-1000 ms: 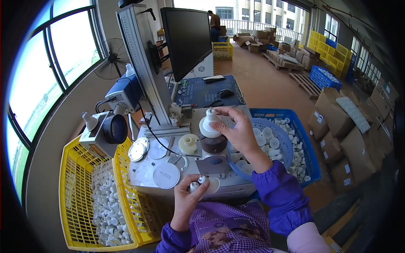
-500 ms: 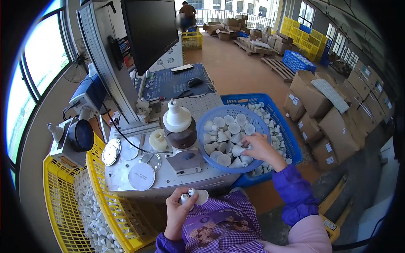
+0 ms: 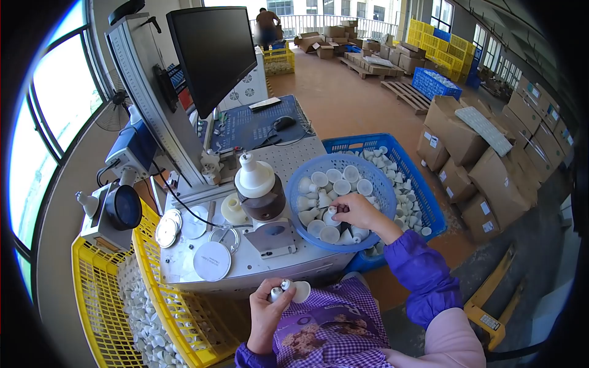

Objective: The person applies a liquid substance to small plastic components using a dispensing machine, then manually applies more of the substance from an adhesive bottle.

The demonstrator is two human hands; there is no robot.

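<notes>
My left hand (image 3: 267, 314), held low in front of the apron, is closed around a few white light bulbs (image 3: 301, 292), their cap ends pointing up and one frosted face showing at the right. Over the round blue basket (image 3: 386, 184), my right hand (image 3: 361, 213) pinches a white bulb (image 3: 331, 216) near its cap end. Many similar bulbs (image 3: 329, 234) lie jumbled in that basket, some face up. On the worktable's fixture (image 3: 265, 199), left of the basket, a larger white bulb (image 3: 255, 178) stands with its cap up.
A blue crate (image 3: 432, 208) of bulbs sits under and beyond the basket. Yellow crates (image 3: 101, 294) with more bulbs stand at the lower left. The table holds round discs (image 3: 212, 260), a mouse (image 3: 283, 122) and a monitor (image 3: 211, 55). Cardboard boxes (image 3: 451, 132) are stacked right; a person (image 3: 267, 27) stands far back.
My right hand has moved left and slightly up within the basket, and a bulb now shows upright in its fingers. My left hand keeps its bulbs; the view has shifted slightly.
</notes>
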